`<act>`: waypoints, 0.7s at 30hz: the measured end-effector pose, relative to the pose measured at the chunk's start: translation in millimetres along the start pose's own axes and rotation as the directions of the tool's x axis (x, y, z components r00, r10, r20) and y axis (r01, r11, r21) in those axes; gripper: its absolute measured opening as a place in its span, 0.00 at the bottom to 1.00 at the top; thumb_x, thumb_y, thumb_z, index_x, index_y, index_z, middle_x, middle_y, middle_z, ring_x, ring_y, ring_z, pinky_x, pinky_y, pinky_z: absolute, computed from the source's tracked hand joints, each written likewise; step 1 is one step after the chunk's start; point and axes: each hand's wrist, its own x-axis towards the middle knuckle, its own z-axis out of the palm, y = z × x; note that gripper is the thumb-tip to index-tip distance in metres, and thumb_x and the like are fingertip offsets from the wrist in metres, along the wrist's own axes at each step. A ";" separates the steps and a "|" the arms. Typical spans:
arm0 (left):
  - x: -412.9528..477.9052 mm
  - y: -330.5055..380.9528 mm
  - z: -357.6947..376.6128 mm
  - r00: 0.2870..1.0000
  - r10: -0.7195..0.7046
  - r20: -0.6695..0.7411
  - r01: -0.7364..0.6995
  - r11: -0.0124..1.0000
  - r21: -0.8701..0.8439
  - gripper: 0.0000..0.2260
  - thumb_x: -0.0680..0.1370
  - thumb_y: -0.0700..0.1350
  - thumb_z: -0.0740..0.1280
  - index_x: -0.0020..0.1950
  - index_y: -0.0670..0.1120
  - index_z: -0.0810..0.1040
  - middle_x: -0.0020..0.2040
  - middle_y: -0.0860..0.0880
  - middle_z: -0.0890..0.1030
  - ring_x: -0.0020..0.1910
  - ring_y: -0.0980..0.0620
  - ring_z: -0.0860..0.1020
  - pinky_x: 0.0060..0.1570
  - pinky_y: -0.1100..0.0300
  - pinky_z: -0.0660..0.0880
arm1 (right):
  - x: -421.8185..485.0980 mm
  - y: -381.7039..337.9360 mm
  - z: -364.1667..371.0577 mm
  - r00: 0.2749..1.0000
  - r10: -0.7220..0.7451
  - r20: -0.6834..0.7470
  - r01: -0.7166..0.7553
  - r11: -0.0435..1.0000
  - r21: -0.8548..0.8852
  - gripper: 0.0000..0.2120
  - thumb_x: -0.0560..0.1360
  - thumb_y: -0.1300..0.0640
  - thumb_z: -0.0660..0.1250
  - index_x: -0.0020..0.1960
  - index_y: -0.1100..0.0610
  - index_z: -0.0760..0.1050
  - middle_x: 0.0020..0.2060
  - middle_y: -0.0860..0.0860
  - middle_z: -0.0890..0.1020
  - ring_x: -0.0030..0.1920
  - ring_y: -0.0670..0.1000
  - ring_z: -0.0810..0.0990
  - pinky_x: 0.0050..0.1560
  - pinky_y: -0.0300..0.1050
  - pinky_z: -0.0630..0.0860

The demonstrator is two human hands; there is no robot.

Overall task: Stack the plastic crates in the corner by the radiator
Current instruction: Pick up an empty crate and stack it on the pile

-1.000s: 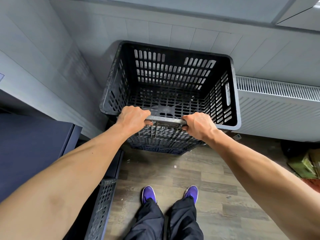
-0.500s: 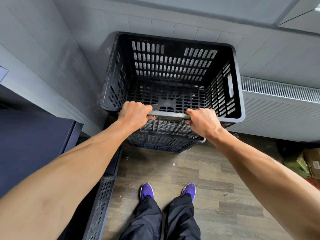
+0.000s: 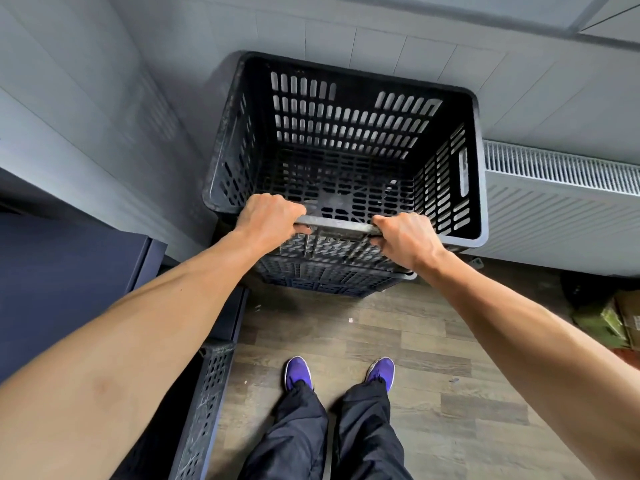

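Two black plastic crates occupy the corner: the upper crate [image 3: 346,116] sits atop the lower crate [image 3: 329,282], walls behind and left, radiator [image 3: 554,209] just beside it on the right. Your left hand [image 3: 268,221] and right hand [image 3: 405,239] each grip its near rim, fingers curled over. A third crate [image 3: 204,410] stands at your left.

Top crate [image 3: 346,133]: black plastic, slotted, matt; near rim scuffed grey.
Lower crate [image 3: 329,275]: same plastic, dull.
Side crate [image 3: 207,403]: black plastic, scratched whitish.
Floor [image 3: 433,341]: wood-look planks, grainy, matt.
Radiator [image 3: 554,220]: white, smooth, ribbed, looks like painted metal.
Wall [image 3: 381,39]: grey panels, smooth, matt.
Trousers [image 3: 298,438]: dark cloth, slight sheen.
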 end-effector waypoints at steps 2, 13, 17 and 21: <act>-1.6 0.6 -0.5 1.000 -0.003 0.006 0.003 1.000 -0.025 0.18 0.77 0.64 0.63 0.42 0.49 0.77 0.26 0.55 0.66 0.29 0.50 0.71 0.32 0.58 0.67 | -0.8 -0.2 0.1 1.000 0.000 0.007 0.000 1.000 -0.007 0.15 0.79 0.49 0.65 0.61 0.57 0.73 0.39 0.55 0.84 0.40 0.59 0.84 0.37 0.48 0.73; -13.3 4.4 3.1 1.000 0.006 0.010 -0.006 1.000 -0.031 0.18 0.77 0.63 0.63 0.43 0.49 0.77 0.27 0.54 0.66 0.28 0.49 0.69 0.31 0.58 0.68 | -9.5 -5.2 2.2 1.000 0.008 0.025 -0.007 1.000 -0.021 0.14 0.80 0.50 0.65 0.60 0.58 0.74 0.39 0.54 0.83 0.39 0.58 0.83 0.36 0.45 0.70; -14.1 4.5 2.7 1.000 0.016 0.019 -0.015 1.000 -0.023 0.18 0.77 0.63 0.62 0.44 0.49 0.77 0.30 0.53 0.70 0.30 0.50 0.70 0.32 0.58 0.68 | -10.6 -6.4 0.7 0.999 0.010 0.037 -0.009 1.000 -0.017 0.13 0.80 0.50 0.65 0.60 0.57 0.74 0.38 0.54 0.83 0.38 0.57 0.82 0.35 0.45 0.71; -13.0 2.3 4.6 0.999 0.043 0.008 -0.043 0.999 0.003 0.18 0.77 0.64 0.61 0.43 0.50 0.76 0.29 0.53 0.71 0.29 0.50 0.70 0.31 0.59 0.66 | -11.8 -7.1 -0.7 0.999 0.015 0.036 -0.014 1.000 -0.014 0.13 0.80 0.49 0.65 0.59 0.57 0.74 0.37 0.53 0.83 0.37 0.56 0.82 0.35 0.44 0.71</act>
